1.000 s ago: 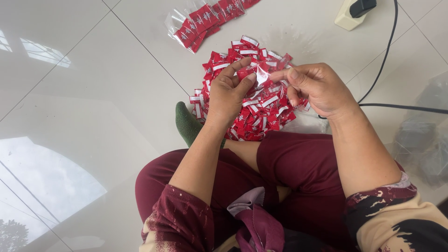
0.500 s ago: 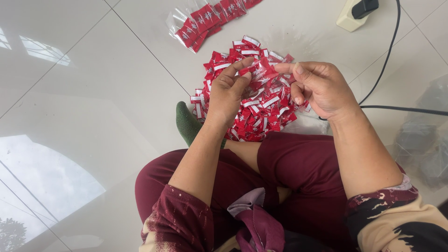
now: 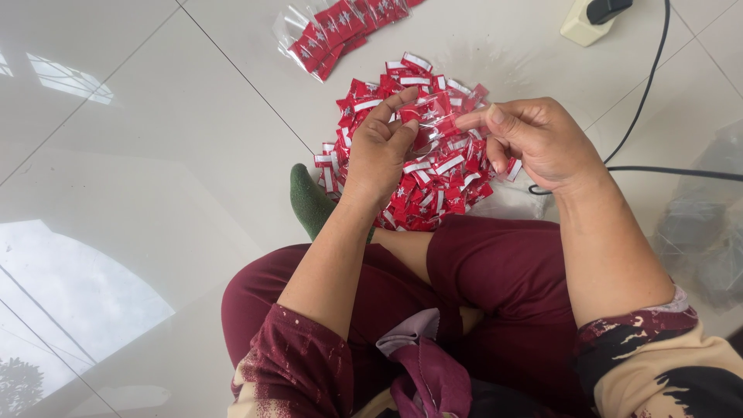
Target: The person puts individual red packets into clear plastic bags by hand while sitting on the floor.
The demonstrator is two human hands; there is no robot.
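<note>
Sachet (image 3: 433, 116): 1 clear sleeve holding red packets, pinched between left hand (image 3: 379, 155) and right hand (image 3: 534, 143), both clamped on it above the pile (image 3: 410, 178) of red-and-white packets on the floor (image 3: 155, 155). Far: filled strip (image 3: 333, 31). Far right: socket (image 3: 592, 19), cable (image 3: 642, 101).

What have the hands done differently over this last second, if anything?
Very little. The left hand and right hand still pinch a small clear bag between them above the pile of red sachets; the fingers shifted slightly. The packed bag stayed put.
</note>
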